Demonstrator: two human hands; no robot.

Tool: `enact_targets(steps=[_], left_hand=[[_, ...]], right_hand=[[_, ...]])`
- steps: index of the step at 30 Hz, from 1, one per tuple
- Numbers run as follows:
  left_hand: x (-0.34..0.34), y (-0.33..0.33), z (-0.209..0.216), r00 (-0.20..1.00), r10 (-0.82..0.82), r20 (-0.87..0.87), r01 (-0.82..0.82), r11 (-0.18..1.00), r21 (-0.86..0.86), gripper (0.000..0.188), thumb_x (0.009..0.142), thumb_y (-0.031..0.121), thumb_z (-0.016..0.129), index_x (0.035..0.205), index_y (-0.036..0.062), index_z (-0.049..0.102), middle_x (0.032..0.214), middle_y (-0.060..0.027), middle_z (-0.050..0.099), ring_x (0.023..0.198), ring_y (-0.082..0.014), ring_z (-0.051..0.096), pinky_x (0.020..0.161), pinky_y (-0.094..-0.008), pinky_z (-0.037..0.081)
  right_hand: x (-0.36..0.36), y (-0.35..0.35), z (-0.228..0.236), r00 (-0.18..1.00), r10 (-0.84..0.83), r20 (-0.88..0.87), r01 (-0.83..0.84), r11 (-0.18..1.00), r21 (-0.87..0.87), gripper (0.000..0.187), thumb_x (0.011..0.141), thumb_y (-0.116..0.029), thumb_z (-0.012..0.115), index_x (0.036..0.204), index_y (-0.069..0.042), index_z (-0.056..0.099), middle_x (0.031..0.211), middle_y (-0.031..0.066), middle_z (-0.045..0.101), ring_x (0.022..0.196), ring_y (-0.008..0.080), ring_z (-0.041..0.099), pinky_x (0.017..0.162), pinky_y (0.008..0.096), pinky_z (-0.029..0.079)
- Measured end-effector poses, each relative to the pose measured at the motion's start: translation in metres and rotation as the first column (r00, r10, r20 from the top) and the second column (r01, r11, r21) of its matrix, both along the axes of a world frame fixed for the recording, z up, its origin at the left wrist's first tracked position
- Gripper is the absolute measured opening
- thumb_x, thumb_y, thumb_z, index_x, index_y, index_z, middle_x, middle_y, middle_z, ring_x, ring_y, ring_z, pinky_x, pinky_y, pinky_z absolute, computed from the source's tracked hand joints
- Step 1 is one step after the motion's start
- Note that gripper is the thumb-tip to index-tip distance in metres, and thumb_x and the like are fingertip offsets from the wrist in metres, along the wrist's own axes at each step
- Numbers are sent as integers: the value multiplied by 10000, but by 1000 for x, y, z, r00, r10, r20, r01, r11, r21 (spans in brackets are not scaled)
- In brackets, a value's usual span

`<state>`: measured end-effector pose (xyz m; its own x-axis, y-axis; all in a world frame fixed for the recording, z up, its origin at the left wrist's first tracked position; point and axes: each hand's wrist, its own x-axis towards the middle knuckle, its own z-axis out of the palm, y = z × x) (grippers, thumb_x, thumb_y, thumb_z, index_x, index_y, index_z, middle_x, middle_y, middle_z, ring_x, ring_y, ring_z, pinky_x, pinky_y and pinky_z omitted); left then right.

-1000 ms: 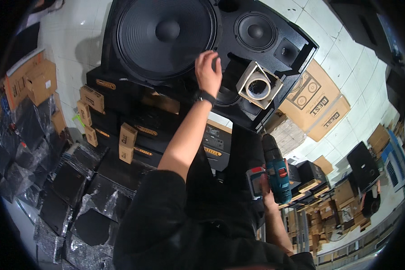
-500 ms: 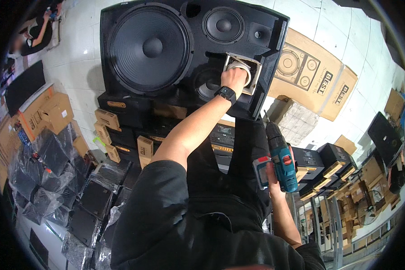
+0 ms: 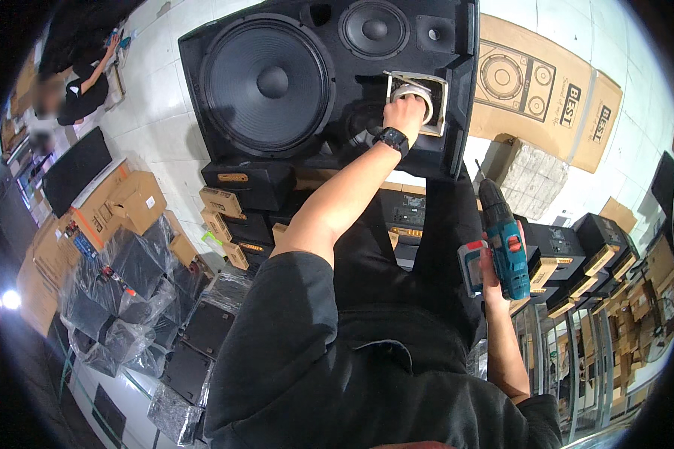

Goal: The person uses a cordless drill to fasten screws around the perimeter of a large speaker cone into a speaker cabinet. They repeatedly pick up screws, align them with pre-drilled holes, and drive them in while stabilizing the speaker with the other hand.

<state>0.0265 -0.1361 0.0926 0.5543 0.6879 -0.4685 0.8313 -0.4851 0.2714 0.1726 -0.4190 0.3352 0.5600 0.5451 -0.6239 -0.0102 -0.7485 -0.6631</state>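
Observation:
My left hand, with a black watch on its wrist, reaches into a small open-topped box on the front of a large black speaker. A white ring, like a roll of tape, sits in the box around the fingers. The fingertips and whatever they touch are hidden. To the right of my legs, my right hand is wrapped round the grip of a teal and black cordless drill. Its bit points up and away, near the speaker's lower right corner. Dark small pieces show inside the box.
A flat speaker carton and a pale wrapped block lie right of the speaker. Black speaker boxes stand at the right. Plastic-wrapped black units and a brown carton fill the left. Another person is at the far left.
The view has shifted, so the scene sits further right and slightly higher. My left hand stays in the box, and my right hand still holds the drill.

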Motion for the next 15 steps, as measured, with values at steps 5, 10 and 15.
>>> enact_targets(steps=[5, 10, 15], left_hand=[[3, -2, -4, 996, -80, -47, 83, 995, 60, 155, 971, 129, 648, 999, 52, 781, 1009, -149, 773, 910, -318, 806, 707, -432, 653], [0, -7, 4, 998, -1, 56, -3, 997, 83, 119, 962, 124, 662, 995, 41, 739, 1013, -176, 767, 864, -357, 796, 713, -461, 655], [-45, 5, 26, 828, 311, 467, -230, 947, -224, 150, 853, 127, 838, 913, 43, 730, 818, -148, 762, 755, -252, 788, 704, -393, 634]], right_hand=[[-8, 12, 5, 968, 178, 175, -179, 984, -10, 798, 840, -111, 878, 1543, 24, 526, 1447, 198, 663, 1327, 297, 659, 1144, 405, 497], [-17, 28, 7, 926, 249, 285, -266, 964, 24, 788, 801, -109, 894, 1505, 16, 560, 1413, 186, 689, 1274, 309, 695, 1096, 414, 543], [-26, 29, 5, 950, 232, 209, -243, 970, 28, 792, 796, -110, 897, 1501, 19, 561, 1419, 190, 685, 1273, 304, 697, 1106, 405, 541]])
